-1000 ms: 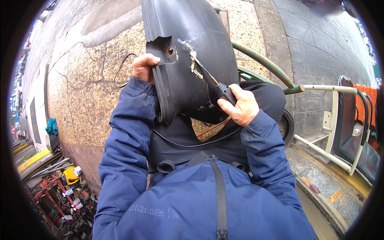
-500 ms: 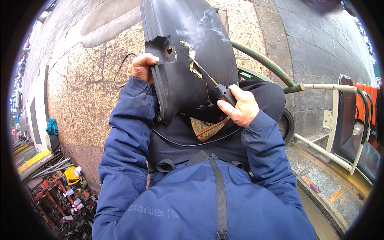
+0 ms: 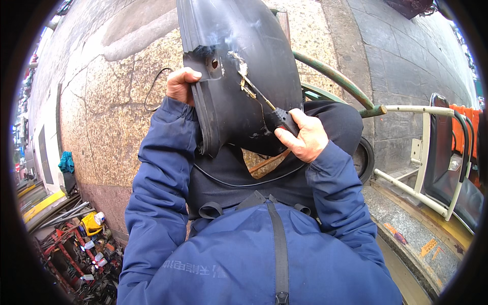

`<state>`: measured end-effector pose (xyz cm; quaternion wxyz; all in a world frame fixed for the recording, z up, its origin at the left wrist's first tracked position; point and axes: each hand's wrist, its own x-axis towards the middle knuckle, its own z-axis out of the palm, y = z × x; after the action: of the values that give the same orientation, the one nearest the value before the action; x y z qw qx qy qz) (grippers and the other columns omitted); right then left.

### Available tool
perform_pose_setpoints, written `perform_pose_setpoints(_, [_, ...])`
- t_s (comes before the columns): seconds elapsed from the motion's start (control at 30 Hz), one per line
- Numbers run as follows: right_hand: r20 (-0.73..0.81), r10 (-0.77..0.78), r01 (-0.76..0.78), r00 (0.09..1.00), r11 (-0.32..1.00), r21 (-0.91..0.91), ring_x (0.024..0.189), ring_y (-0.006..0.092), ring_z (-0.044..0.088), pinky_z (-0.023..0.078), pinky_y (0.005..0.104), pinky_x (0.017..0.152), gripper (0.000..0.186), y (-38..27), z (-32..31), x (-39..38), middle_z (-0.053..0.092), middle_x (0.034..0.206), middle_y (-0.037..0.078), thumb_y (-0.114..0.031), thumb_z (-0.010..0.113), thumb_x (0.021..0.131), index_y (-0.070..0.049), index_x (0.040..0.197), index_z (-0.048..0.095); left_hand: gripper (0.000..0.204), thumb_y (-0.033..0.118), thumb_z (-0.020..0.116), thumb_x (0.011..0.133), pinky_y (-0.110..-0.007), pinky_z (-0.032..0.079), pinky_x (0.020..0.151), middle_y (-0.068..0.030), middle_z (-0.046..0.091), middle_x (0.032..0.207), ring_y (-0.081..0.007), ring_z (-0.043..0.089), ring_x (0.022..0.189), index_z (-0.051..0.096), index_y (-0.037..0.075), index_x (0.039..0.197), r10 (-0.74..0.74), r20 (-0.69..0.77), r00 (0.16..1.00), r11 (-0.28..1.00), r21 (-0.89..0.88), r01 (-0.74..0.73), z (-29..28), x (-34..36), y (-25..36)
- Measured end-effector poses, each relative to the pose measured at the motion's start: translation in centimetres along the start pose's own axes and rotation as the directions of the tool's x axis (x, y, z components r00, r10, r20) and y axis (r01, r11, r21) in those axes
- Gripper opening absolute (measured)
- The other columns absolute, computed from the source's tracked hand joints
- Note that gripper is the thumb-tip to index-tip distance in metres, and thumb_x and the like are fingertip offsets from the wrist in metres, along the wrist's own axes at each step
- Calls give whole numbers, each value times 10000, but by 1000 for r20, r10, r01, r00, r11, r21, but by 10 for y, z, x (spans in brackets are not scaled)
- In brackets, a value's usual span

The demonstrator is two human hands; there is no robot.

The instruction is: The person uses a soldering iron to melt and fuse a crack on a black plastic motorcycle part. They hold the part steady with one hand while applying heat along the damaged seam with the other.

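Observation:
A curved black plastic panel [image 3: 269, 46] rests over my lap, with a ragged pale patch [image 3: 237, 61], a thin crack and a round hole beside a notched edge. My left hand [image 3: 183, 84] is closed on the panel's left edge. My right hand [image 3: 305, 135] grips the dark handle of a soldering-iron-like tool [image 3: 265, 99], whose metal shaft reaches up-left with its end on the pale patch. Faint smoke hangs near the notch. A black cord [image 3: 234, 185] loops across my thighs.
A green metal bar [image 3: 335, 77] runs behind the panel. To the right are a pale metal frame with a black seat [image 3: 455, 195], an orange object [image 3: 460, 124] and a tyre [image 3: 367, 157]. At lower left lie piled tools and metal parts [image 3: 66, 249], a yellow container [image 3: 90, 223] and teal cloth [image 3: 65, 161].
The smoke that rose over the pale patch half a second ago has thinned and drifted left toward the notch. My right hand and the tool have shifted very slightly left.

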<state>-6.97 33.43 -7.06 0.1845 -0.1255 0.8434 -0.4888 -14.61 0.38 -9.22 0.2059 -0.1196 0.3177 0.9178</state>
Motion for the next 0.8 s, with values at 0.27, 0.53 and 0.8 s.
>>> perform_pose_setpoints(0.27, [-13,-4,4,1000,1000,18,664,410,645,508,447,628,367,-5,1,-4,628,725,225,-328,744,882,-5,944,582,222,53,554,745,-497,630,815,-224,725,941,-369,734,841,672,-63,892,-5,-27,1000,1000,-4,5,-14,3,-1])
perform_pose_setpoints(0.53, [-28,10,-9,1000,999,31,665,396,650,510,438,639,363,-6,7,-8,630,728,222,-326,729,895,-1,993,602,229,57,550,751,-499,627,809,-221,725,932,-372,731,823,675,-62,902,36,-17,999,999,8,-36,-18,7,-3])
perform_pose_setpoints(0.8, [-88,94,-83,992,989,123,680,362,674,522,422,651,391,-19,17,-20,663,742,202,-359,715,918,-3,1054,625,573,98,550,749,-510,637,834,-297,696,1093,-413,735,919,558,-146,1267,-48,145,988,994,-94,62,-7,0,-2])
